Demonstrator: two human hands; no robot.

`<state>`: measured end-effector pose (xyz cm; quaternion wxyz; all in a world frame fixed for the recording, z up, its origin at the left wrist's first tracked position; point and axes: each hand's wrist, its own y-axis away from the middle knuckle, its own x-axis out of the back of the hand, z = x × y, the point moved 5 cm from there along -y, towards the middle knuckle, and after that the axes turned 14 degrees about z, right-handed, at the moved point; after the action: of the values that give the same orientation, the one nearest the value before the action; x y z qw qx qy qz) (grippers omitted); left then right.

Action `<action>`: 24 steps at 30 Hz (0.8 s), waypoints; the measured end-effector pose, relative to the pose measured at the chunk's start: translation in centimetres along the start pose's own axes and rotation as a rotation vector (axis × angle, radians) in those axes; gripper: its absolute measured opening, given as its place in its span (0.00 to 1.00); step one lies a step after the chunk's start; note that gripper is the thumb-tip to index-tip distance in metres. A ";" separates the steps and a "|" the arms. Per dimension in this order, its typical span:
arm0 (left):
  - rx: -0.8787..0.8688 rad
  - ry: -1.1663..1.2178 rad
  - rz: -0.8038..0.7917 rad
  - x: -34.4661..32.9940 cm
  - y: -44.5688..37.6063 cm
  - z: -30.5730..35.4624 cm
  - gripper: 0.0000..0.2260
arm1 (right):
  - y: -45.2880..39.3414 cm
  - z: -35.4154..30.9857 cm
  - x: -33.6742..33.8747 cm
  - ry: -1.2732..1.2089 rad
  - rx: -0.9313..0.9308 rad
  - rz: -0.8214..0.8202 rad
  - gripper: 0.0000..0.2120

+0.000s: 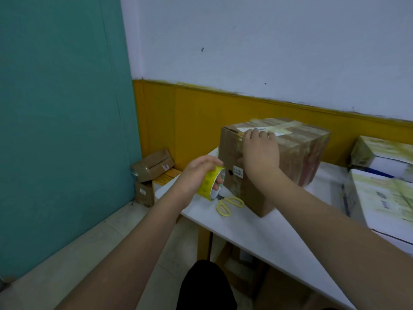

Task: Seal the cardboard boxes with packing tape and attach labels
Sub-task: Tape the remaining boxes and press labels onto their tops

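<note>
A brown cardboard box wrapped in clear tape stands on the white table, with a white label strip on its top and a small label on its near side. My right hand lies flat against the box's upper near edge, fingers straight over the top. My left hand grips a yellow roll of packing tape just left of the box, above the table's edge.
Yellow-handled scissors lie on the table at the box's foot. White taped boxes crowd the table's right side. Small cardboard boxes sit on the floor in the corner by the teal wall.
</note>
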<state>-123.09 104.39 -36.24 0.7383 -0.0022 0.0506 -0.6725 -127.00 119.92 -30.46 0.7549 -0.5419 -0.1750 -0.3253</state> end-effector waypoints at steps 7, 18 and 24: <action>-0.095 -0.141 -0.109 2.3 2.2 -0.2 0.07 | 3.8 -4.8 4.5 -1.060 -0.153 -0.139 0.19; 0.008 -0.213 -0.066 5.2 3.9 -1.7 0.09 | 6.3 -8.2 4.5 -1.056 -0.210 -0.083 0.06; -0.050 -0.232 -0.026 5.1 4.7 -1.6 0.10 | 6.5 -8.2 4.9 -1.194 -0.294 -0.129 0.05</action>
<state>-118.08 99.88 -38.54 0.7301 -0.0992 -0.0184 -0.6759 -119.74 112.15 -34.88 0.4229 -0.7173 -0.5529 -0.0316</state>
